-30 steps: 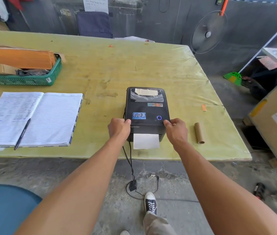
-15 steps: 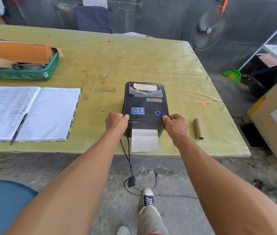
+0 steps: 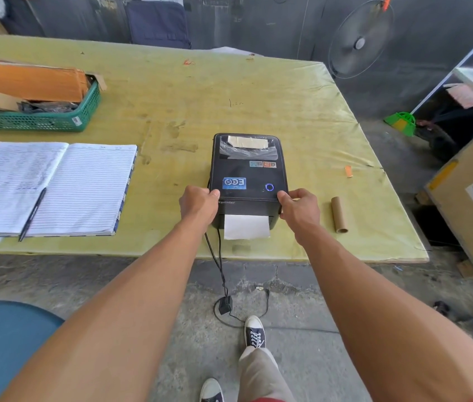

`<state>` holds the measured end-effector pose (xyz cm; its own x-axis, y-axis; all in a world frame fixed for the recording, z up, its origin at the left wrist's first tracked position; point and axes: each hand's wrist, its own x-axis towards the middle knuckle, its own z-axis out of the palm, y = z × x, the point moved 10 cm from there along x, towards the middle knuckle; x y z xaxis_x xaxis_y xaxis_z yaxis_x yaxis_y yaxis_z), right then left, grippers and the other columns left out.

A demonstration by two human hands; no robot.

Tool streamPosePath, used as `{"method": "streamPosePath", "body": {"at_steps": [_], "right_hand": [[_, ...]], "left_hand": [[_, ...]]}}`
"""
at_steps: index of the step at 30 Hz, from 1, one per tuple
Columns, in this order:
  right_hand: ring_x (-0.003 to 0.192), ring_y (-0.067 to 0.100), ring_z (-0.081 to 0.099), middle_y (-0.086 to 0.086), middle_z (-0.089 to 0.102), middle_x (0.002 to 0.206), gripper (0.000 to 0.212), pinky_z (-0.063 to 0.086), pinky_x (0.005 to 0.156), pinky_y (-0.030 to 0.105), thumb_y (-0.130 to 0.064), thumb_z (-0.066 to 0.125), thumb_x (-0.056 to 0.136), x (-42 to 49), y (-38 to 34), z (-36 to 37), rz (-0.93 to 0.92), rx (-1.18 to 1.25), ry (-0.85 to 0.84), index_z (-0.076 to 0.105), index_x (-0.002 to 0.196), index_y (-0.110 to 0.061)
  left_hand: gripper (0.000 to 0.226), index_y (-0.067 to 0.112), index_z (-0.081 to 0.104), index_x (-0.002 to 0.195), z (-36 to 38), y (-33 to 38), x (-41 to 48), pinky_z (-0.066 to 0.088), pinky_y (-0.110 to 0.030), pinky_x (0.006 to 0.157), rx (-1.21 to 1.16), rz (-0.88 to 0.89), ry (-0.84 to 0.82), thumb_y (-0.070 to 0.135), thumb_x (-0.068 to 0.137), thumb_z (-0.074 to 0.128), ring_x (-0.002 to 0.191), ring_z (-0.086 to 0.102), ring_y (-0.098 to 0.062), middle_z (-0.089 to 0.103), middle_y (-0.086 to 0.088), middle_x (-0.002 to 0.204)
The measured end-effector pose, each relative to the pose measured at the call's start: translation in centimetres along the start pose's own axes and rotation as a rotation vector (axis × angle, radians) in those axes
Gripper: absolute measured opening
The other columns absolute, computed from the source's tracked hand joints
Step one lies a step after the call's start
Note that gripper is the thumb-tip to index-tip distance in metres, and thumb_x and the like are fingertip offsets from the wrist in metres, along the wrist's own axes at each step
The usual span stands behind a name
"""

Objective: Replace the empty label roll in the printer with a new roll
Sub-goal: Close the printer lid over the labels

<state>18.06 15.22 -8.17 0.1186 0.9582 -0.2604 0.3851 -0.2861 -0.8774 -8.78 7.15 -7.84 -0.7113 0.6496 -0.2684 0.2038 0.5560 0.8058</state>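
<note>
Black plastic printer [image 3: 248, 175] sits near the front edge of the yellow-green surface [image 3: 229, 91], lid closed, a blue ring lit on its top. A white label strip [image 3: 246, 226] projects from the front slot. The left hand [image 3: 199, 205] grips the printer's left front corner, fingers curled around the side. The right hand [image 3: 299, 208] grips the right front corner, thumb on the lid edge. An empty cardboard core [image 3: 339, 214] lies just right of the printer, apart from it. A black cable [image 3: 218, 265] drops from the printer to the floor. Further left lie an open notebook [image 3: 55, 187] with a pen [image 3: 32, 214] on it, and a green basket [image 3: 41, 118] behind.
</note>
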Motion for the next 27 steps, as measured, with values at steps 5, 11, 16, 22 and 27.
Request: {"method": "streamPosePath", "body": {"at_steps": [5, 11, 16, 22, 27], "right_hand": [[0.099, 0.037, 0.068, 0.015, 0.072, 0.103, 0.028, 0.055, 0.093, 0.051, -0.036, 0.067, 0.091, 0.0, 0.05, -0.05, 0.0, 0.012, -0.003, 0.064, 0.1, -0.01], [0.099, 0.037, 0.068, 0.014, 0.072, 0.102, 0.029, 0.055, 0.092, 0.051, -0.037, 0.067, 0.091, 0.03, 0.06, -0.06, -0.008, 0.016, 0.0, 0.065, 0.1, -0.009], [0.097, 0.037, 0.069, 0.014, 0.072, 0.1, 0.029, 0.055, 0.092, 0.05, -0.037, 0.067, 0.091, 0.09, 0.13, 0.02, -0.008, 0.015, 0.003, 0.064, 0.1, -0.01], [0.095, 0.036, 0.069, 0.013, 0.072, 0.098, 0.027, 0.056, 0.091, 0.051, -0.037, 0.066, 0.091, 0.17, 0.18, 0.05, -0.004, 0.021, 0.006, 0.063, 0.098, -0.011], [0.095, 0.035, 0.069, 0.012, 0.072, 0.1, 0.026, 0.056, 0.092, 0.05, -0.037, 0.066, 0.091, 0.24, 0.21, 0.1, -0.006, 0.024, 0.004, 0.063, 0.098, -0.013]], "left_hand": [[0.047, 0.025, 0.034, 0.054, 0.11, 0.05, -0.02, 0.035, -0.027, 0.065, 0.007, 0.008, -0.002, 0.024, 0.09, 0.064, 0.067, 0.042, -0.021, 0.037, 0.008, 0.056], [0.047, 0.025, 0.034, 0.054, 0.08, 0.01, -0.11, 0.036, -0.028, 0.065, -0.01, 0.003, 0.003, 0.024, 0.089, 0.065, 0.068, 0.043, -0.021, 0.037, 0.008, 0.056], [0.046, 0.026, 0.034, 0.054, 0.06, 0.15, -0.23, 0.036, -0.028, 0.065, -0.013, 0.013, -0.001, 0.024, 0.089, 0.064, 0.067, 0.044, -0.021, 0.038, 0.008, 0.056], [0.047, 0.025, 0.034, 0.053, -0.04, 0.09, -0.21, 0.037, -0.028, 0.065, -0.024, 0.008, -0.006, 0.023, 0.09, 0.064, 0.051, 0.039, -0.014, 0.038, 0.008, 0.055], [0.047, 0.025, 0.036, 0.053, -0.12, 0.27, -0.28, 0.038, -0.028, 0.064, -0.027, 0.014, -0.004, 0.024, 0.09, 0.064, 0.047, 0.037, -0.009, 0.039, 0.008, 0.055]]}}
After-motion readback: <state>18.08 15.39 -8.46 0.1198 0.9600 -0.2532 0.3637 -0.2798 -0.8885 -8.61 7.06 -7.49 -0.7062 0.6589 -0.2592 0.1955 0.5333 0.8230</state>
